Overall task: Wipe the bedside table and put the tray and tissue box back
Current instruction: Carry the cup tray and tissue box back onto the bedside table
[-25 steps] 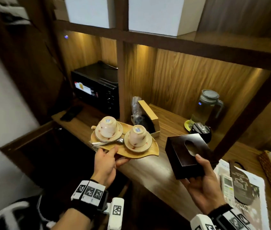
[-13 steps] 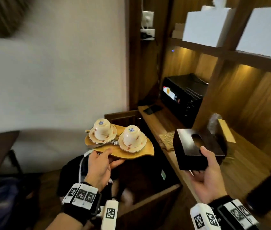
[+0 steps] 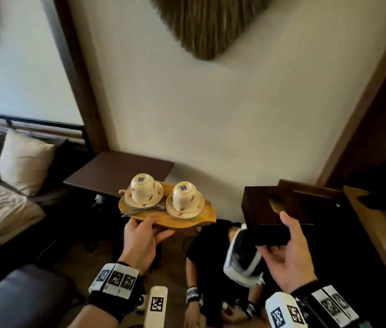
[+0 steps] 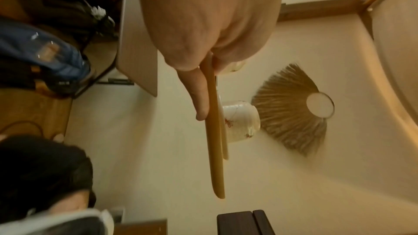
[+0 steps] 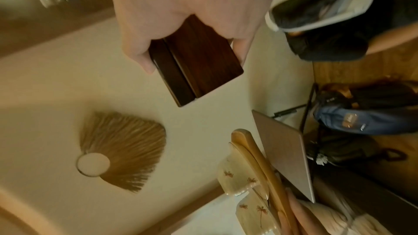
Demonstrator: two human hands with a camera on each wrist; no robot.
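A cream wall (image 3: 211,102) fills the background, with a fan-shaped straw hanging (image 3: 208,22) high on it and a dark wooden post (image 3: 78,74) to its left. Against the foot of the wall stands the bedside surface (image 3: 116,170), a brown rounded top. To its left is a bed with a pale pillow (image 3: 25,160); on the right a wooden cabinet edge (image 3: 305,188) shows. On the floor below, another person in black crouches, a white headset (image 3: 241,259) on their head.

The left hand (image 3: 141,242) holds the near edge of the tray (image 3: 187,221), a yellow leaf-shaped wooden one, thumb on top and fingers (image 4: 199,94) straight beneath, pinching it level. The tray is in the air, in front of the surface and not on it. It carries two upturned cups (image 3: 185,195) on saucers and a spoon.

The right hand (image 3: 289,256) has a closed grip on the tissue box (image 3: 270,214), dark wood, thumb over the top and fingers under its base, held right of the tray and apart from it.
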